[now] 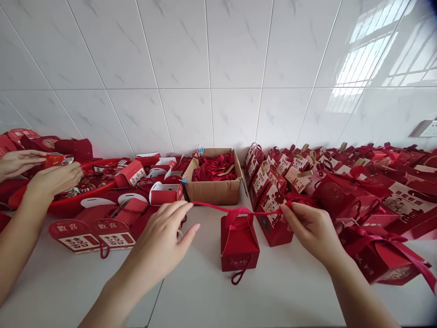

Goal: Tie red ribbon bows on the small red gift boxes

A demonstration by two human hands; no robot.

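A small red gift box [240,248] stands upright on the light counter, a dark red cord loop hanging at its front. Through its top runs a red ribbon [239,211], stretched sideways to both hands. My left hand [164,237] is at the ribbon's left end; its thumb is apart from the fingers, and the end lies at the fingertips. My right hand [307,228] pinches the ribbon's right end between thumb and fingers, in front of the rows of boxes.
A cardboard box [213,192] of red ribbons stands by the tiled wall. Many finished red boxes [271,209] fill the right. Open red boxes [78,234] lie left, near a red tray [68,203]. Another person's hands [54,180] hold a small red packet [56,160] there.
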